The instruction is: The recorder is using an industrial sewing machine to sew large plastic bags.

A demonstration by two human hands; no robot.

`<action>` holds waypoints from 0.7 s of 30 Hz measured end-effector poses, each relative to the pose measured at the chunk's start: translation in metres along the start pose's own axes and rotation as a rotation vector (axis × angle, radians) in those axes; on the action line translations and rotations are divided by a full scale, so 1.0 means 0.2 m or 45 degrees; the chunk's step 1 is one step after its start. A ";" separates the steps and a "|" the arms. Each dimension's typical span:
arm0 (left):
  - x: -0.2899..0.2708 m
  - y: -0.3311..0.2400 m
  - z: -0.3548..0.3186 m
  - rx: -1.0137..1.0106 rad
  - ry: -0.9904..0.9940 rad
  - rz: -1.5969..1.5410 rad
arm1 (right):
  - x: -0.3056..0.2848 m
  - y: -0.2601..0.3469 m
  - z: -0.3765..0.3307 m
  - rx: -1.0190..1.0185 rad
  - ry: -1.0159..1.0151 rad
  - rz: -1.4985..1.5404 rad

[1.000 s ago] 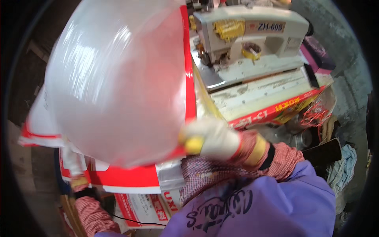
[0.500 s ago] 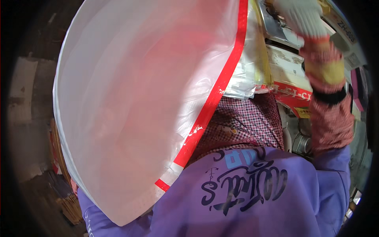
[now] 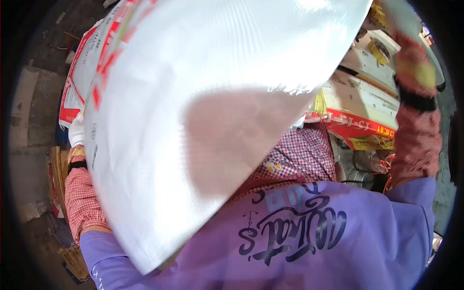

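A big white bag (image 3: pixel 203 63) with broken red stripes near its left side fills the middle of the view, reaching from the top edge down to a corner by the person's left elbow, slanting across in front of the purple top (image 3: pixel 290 241). A darker, brownish patch shows on its surface, and parts of it are blurred. The left hand (image 3: pixel 76 130), in a white glove, is at the bag's left edge and partly hidden behind it, so I cannot tell whether its fingers are clenched on the plastic or only touching it. Just above that hand lies a printed bag (image 3: pixel 84 79) in white and red; whether it is joined to the big one is unclear. The right hand (image 3: pixel 402 21) is at the upper right, near the bag's far right edge and the sewing machine (image 3: pixel 360 60); it is badly blurred, and whether its fingers grasp anything cannot be told. A yellow roll of tape (image 3: pixel 379 51) is on the machine, close to the right forearm. Below it is a scuffed white table (image 3: pixel 355 94), with a red printed strip (image 3: pixel 355 123) along its front. Checked cloth (image 3: pixel 302 157) shows between the bag and the table, and cardboard (image 3: pixel 58 169) stands beside the left sleeve (image 3: pixel 87 198).
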State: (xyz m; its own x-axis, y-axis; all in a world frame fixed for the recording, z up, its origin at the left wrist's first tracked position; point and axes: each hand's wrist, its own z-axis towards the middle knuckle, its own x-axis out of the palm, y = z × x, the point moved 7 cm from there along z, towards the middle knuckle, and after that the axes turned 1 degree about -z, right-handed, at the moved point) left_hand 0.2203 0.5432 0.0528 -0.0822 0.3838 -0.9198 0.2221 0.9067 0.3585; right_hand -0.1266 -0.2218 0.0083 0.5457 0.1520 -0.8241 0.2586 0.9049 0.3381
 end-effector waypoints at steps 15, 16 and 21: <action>0.74 -0.24 -1.03 0.074 0.358 -2.265 | 0.29 1.23 -0.94 0.872 0.609 2.040; 0.71 -0.32 -1.18 0.227 0.245 -2.214 | 0.35 1.22 -0.88 0.838 0.676 2.239; 0.80 -0.40 -1.48 0.358 0.659 -2.517 | 0.56 1.01 -0.65 0.954 0.486 2.557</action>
State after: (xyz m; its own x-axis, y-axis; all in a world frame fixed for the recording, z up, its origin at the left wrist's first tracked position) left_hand -0.0981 0.5842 -0.0748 -0.5414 -0.8189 0.1905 -0.3850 0.0401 -0.9220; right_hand -0.1175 0.0299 -0.0753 0.2935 0.5723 0.7657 -0.0688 -0.7863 0.6141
